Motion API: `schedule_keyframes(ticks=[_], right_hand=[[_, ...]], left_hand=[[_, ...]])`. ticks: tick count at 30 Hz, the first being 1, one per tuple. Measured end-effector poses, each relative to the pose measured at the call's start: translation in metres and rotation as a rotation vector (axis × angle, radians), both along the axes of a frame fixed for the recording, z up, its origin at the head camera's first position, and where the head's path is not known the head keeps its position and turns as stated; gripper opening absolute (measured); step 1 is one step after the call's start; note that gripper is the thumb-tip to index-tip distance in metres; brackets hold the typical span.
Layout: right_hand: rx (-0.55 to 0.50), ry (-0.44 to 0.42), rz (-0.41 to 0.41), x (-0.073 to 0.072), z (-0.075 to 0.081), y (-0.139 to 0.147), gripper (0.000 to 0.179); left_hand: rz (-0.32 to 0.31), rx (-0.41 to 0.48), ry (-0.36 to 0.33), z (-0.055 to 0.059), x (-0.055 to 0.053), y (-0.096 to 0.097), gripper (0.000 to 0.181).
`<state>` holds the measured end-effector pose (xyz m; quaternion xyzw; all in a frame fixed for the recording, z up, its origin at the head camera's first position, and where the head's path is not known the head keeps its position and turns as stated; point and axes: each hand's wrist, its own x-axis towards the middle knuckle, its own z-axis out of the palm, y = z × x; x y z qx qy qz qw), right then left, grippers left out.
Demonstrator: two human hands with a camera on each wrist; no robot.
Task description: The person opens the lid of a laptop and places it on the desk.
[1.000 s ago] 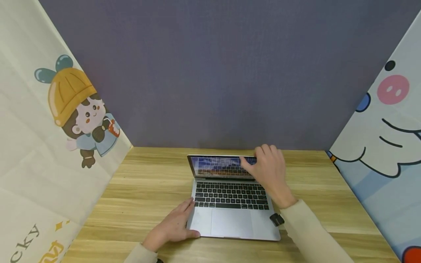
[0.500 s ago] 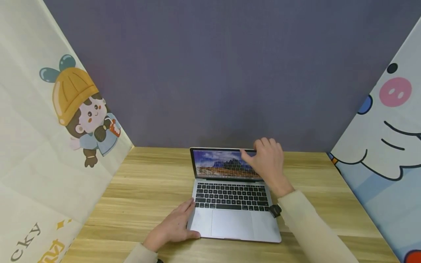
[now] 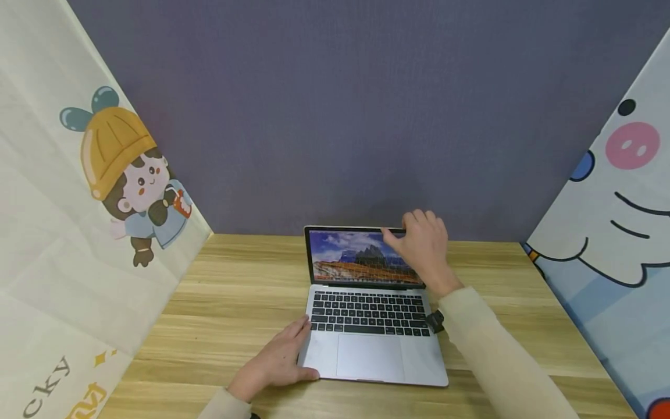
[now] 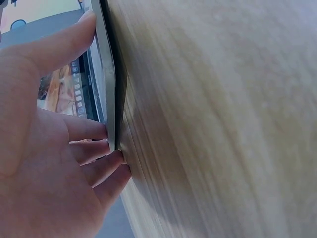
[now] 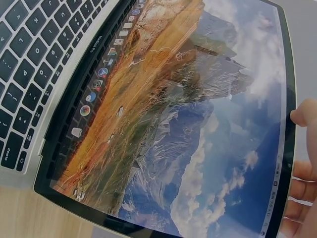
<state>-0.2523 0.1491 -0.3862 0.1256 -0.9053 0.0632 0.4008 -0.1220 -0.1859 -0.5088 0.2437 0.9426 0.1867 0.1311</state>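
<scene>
A silver laptop (image 3: 369,364) stands unfolded on the table, its lit screen (image 3: 361,256) showing a mountain wallpaper. My right hand (image 3: 426,247) grips the top edge of the lid toward its right end, thumb on the screen side and fingers behind. That thumb (image 5: 302,114) lies on the black bezel in the right wrist view. My left hand (image 3: 277,358) rests against the left side of the base, its thumb at the front edge. In the left wrist view, the fairly straight fingers (image 4: 106,176) touch the base's edge and the table.
The wooden table (image 3: 235,285) reaches back to a dark grey-blue panel (image 3: 335,116) close behind the lid. Cartoon-printed cloths hang on both sides, a pale one (image 3: 52,203) at left and a white-and-blue one (image 3: 617,314) at right.
The laptop's lid has tilted up and back, with my right hand rising along with its top edge. More of the screen shows now. The left hand has stayed in place.
</scene>
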Motion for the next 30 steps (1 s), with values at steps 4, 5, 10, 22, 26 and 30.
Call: schedule_keyframes(ticks=[4,5,10,22,26,30], right_hand=[[-0.013,-0.031,-0.006,-0.007,0.001,0.000,0.046],[-0.013,-0.040,-0.008,-0.008,0.001,-0.001,0.046],[-0.009,-0.075,-0.024,-0.014,0.002,-0.002,0.048],[-0.021,-0.157,-0.061,-0.029,-0.002,-0.002,0.047],[-0.028,-0.188,-0.078,-0.035,-0.005,-0.002,0.047],[-0.026,-0.201,-0.091,-0.039,-0.007,-0.004,0.047]], left_hand=[[-0.006,0.011,0.008,0.000,0.000,-0.001,0.112],[-0.006,0.013,0.007,0.000,0.000,-0.001,0.112],[-0.004,0.020,0.005,0.000,0.000,-0.001,0.112],[-0.005,0.003,0.006,-0.002,0.000,-0.001,0.113],[-0.014,0.000,0.016,-0.001,0.001,-0.001,0.113],[-0.018,0.002,0.026,-0.002,0.001,-0.002,0.113]])
